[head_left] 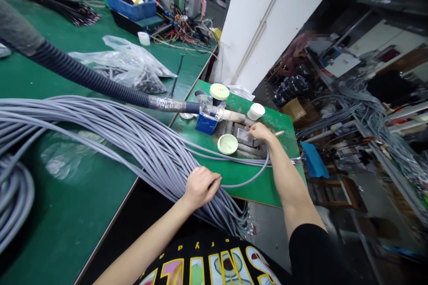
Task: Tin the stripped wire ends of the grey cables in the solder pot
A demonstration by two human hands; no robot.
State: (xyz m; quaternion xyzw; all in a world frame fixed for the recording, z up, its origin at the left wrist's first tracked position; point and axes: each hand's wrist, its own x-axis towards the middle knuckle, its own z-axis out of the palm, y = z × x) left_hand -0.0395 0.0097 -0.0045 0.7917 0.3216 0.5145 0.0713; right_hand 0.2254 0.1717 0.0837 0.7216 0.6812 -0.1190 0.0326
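Right hand [261, 132]: fingertips pinched together, seemingly on the end of one grey cable [251, 180], right at the square metal pan [243, 135].
Single cable: runs rightward from near the left hand, then bends up and away toward the right wrist.
Left hand [201, 187]: half curled atop the cable bundle [133, 136]; from here I can't tell whether it grips any strands.
Nearer the pan: the right hand, by far.
Pale green dish [227, 144]: on the counter [249, 193], just left of the pan.
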